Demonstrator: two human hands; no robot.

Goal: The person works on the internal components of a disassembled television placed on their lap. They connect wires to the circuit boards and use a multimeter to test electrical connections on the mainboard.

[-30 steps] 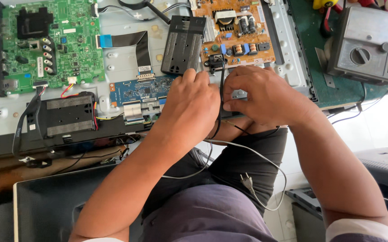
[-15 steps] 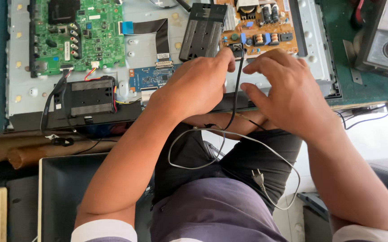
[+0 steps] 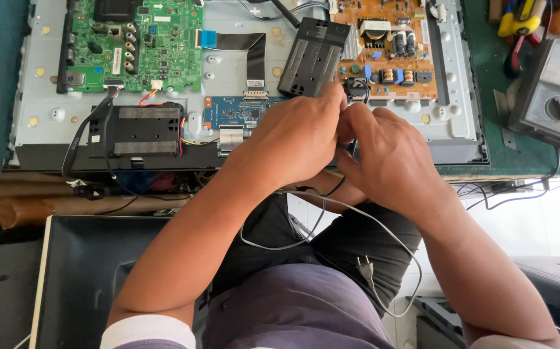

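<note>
My left hand [image 3: 293,139] and my right hand [image 3: 393,158] meet over the lower edge of an opened flat-screen chassis [image 3: 241,64]. Both pinch a dark cable [image 3: 352,132] that runs up to a connector [image 3: 356,87] on the orange power board [image 3: 390,45]. A grey mains cord [image 3: 332,207] loops down over my lap and ends in a two-pin plug [image 3: 365,266]. A black speaker box [image 3: 312,48] lies tilted just above my left hand. What my fingertips grip is partly hidden.
A green main board [image 3: 138,42], a small blue board [image 3: 241,113] and a second black speaker box [image 3: 141,129] sit on the chassis. A grey metal box with a knob [image 3: 555,97] and yellow-handled tools [image 3: 519,19] lie at right. A dark tray [image 3: 86,278] stands lower left.
The view has shifted, so the chassis sits further right and lower. My hands have closed together on the cable near the power board's connector.
</note>
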